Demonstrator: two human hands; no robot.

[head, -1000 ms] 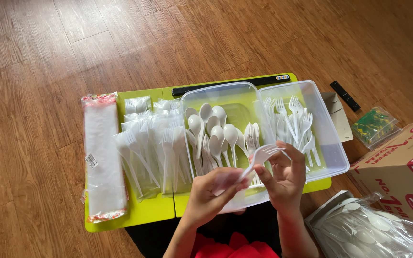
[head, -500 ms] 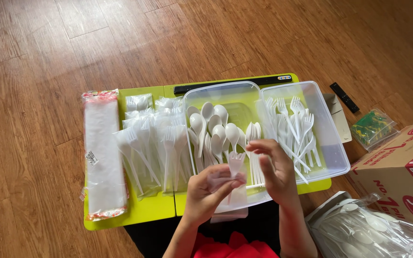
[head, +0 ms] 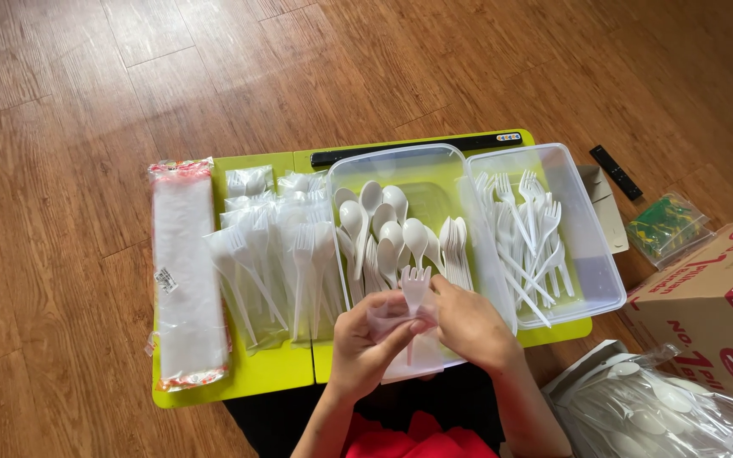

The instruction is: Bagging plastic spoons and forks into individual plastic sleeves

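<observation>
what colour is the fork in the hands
White, a plastic fork, seen in the head view.

Long clear bag stack (head: 187,276), red-edged, at 9 o'clock; green packet (head: 666,229) at 3; red-white cardboard box (head: 714,301) at 4; clear cutlery bag (head: 663,411) at 5.

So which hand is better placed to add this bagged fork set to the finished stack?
Probably the left hand: it grips the small clear bag with the white fork, and the packed sets lie on its side. The right hand sits by the spoon tray.
</observation>
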